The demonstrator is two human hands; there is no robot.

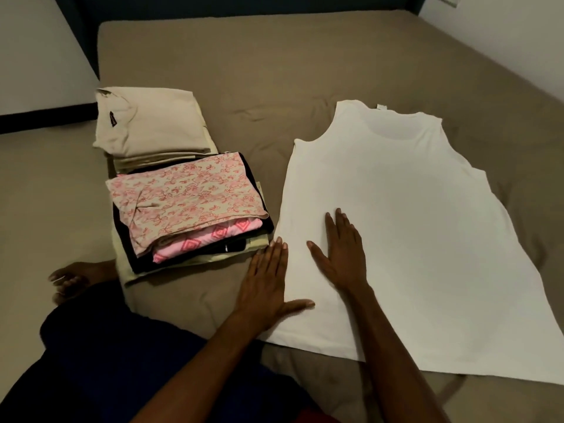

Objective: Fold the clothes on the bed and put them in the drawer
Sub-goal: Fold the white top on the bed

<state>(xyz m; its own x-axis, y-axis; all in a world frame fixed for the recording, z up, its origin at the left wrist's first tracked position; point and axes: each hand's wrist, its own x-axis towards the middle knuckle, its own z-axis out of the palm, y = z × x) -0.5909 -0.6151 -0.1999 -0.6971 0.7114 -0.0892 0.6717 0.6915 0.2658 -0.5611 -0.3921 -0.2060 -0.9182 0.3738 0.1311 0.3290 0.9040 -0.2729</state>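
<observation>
A white sleeveless top (421, 227) lies spread flat on the brown bed (305, 74), its neck pointing away from me. My left hand (268, 279) lies flat with straight fingers at the top's left edge, thumb on the fabric. Flat on the lower left part of the top rests my right hand (341, 251), fingers straight. To the left stands a pile of folded clothes (186, 206) with a pink flowered piece uppermost. Behind it sits a second pile of folded beige clothes (149, 126). No drawer is in view.
My knee in dark blue cloth (128, 361) and my bare foot (73, 279) lie at the lower left on the bed. The bed's left edge runs beside a white wall (36, 56). Bare sheet stretches behind the white top.
</observation>
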